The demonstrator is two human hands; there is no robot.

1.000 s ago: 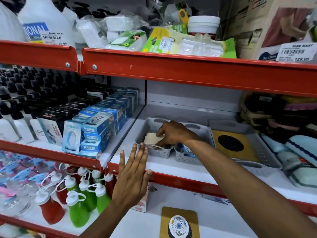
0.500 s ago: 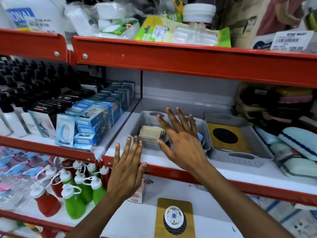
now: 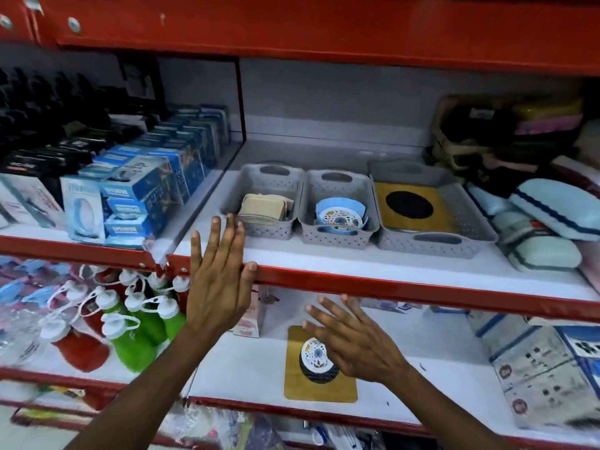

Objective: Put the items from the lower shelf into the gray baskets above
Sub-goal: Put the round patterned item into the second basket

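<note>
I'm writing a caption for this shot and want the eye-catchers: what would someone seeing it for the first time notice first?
Two bare hands fill the foreground: the left hand spread against the red shelf edge, the right hand open over a floral round piece on a tan board on the lower shelf. Above sit three gray baskets in a row, and bright green squeeze bottles stand lower left.

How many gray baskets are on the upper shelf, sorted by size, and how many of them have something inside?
Small gray baskets: 2, the left one and the middle one
Large gray basket: 1
Total: 3 baskets
With something inside: 3
</note>
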